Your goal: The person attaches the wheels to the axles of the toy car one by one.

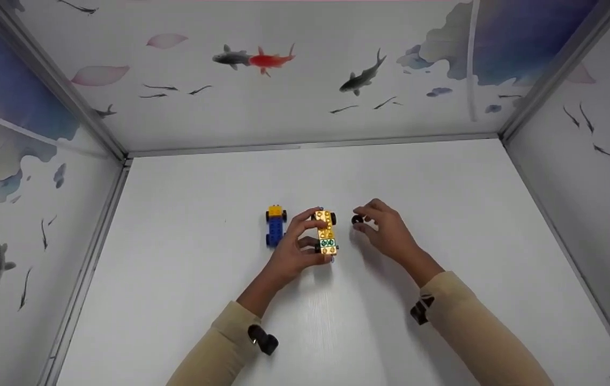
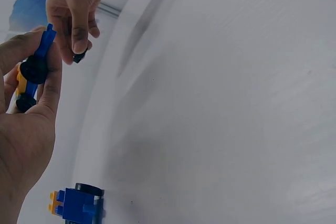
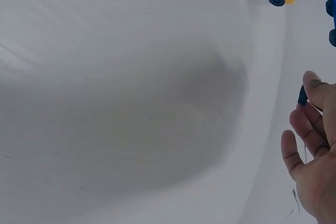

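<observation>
My left hand [image 1: 295, 252] grips a toy block car [image 1: 325, 231] between thumb and fingers, lifted off the table. Its top is yellow with a green patterned band; the left wrist view shows its blue base [image 2: 47, 40] and black wheels [image 2: 34, 70]. To the right of the car, my right hand [image 1: 391, 233] pinches a small black wheel [image 1: 357, 219] between thumb and fingertips. A gap separates wheel and car. Just left of my left hand stands a second block car [image 1: 275, 228], blue with a yellow block at its far end, partly covered by that hand.
A white tabletop [image 1: 187, 300] lies under both hands. Grey-edged panels printed with fish enclose it at the back [image 1: 305, 107] and both sides. Black wrist cameras [image 1: 263, 340] sit at the beige sleeves [image 1: 216, 343].
</observation>
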### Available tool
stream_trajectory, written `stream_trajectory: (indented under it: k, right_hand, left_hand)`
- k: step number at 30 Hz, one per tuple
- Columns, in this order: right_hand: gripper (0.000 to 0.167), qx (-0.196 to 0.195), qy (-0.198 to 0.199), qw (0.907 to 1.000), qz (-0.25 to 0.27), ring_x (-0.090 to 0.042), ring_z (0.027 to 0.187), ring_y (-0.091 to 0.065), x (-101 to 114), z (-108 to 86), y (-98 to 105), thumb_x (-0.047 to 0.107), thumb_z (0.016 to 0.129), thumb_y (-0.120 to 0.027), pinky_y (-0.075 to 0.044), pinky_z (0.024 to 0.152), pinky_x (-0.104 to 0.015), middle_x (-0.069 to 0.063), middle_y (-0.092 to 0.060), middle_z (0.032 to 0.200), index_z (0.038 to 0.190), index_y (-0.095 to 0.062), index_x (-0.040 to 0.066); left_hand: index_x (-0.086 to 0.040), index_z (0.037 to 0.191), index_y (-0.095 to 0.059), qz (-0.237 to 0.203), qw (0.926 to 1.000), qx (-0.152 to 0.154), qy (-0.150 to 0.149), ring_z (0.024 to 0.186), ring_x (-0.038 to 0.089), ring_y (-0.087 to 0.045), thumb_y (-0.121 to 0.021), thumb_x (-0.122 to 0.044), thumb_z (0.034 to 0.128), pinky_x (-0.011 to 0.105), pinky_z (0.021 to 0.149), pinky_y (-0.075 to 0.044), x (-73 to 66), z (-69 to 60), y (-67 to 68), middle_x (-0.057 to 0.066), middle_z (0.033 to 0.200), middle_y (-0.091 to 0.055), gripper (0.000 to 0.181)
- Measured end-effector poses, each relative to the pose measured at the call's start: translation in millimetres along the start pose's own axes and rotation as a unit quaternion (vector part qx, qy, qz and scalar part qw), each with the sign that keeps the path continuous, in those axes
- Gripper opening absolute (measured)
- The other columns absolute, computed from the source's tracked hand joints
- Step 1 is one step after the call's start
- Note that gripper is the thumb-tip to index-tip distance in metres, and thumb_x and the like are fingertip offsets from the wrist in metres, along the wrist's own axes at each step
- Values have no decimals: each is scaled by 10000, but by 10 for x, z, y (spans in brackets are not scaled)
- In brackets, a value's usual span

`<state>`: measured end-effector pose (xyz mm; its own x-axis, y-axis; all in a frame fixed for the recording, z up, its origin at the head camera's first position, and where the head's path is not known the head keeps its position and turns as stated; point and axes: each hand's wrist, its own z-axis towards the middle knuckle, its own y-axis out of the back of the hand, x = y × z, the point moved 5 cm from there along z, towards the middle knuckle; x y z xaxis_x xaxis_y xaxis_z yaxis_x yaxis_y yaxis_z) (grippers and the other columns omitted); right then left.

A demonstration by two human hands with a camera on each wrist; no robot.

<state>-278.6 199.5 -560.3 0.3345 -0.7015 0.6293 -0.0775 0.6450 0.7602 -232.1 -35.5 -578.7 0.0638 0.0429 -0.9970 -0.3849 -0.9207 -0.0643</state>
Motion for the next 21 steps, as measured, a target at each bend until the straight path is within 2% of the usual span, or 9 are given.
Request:
stream_trajectory:
  k: [9,21]
  right_hand:
    - [323,-22,507,9986,155,-285,1083,-693,102,-65,35,105,1024,-792,-618,895,-466,-120,-661,1193,1337,-776,30]
    - [246,217,388,9971,625,-159,1046,-703,173,-130,42,182,1049,-774,-628,879,-328,-36,-699,1169,1286,-769,116]
  left_hand:
    - [-254,1449,-655,20,9999,30,-142,1234,285,-703,-922,-17,864,361,1022,-655,16,11,13,-182,1776,-293,686]
    - [-261,1447,-651,-27,9998,-83,-151,1251,298,-707,-910,-15,886,355,1035,-650,7,40,20,-186,1774,-299,666]
